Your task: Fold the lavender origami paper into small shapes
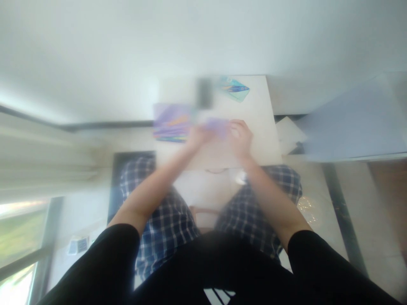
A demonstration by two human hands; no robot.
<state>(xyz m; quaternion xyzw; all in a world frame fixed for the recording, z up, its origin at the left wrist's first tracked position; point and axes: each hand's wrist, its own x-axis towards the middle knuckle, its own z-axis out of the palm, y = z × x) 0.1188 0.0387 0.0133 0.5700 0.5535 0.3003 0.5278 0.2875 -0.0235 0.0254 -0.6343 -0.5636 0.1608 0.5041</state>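
Observation:
My left hand (201, 134) and my right hand (241, 137) meet over the white table (260, 148), with a small purple piece (217, 126) between them. It looks like paper, but the blur hides its exact shape. Both hands have their fingers closed at its edges, the left on its left side and the right on its right. Beside my left hand lies a flat purple sheet or packet (171, 120) with orange and blue streaks. Farther back, a teal and blue pointed piece, like folded paper (235, 89), rests near the table's far edge.
A blurred dark rectangular object (204, 93) is at the back middle of the table. The table's far side is by a white wall (203, 38). My knees in checked trousers (171, 216) flank its near edge. A pale panel (356, 123) stands at right, a curtain (44, 156) at left.

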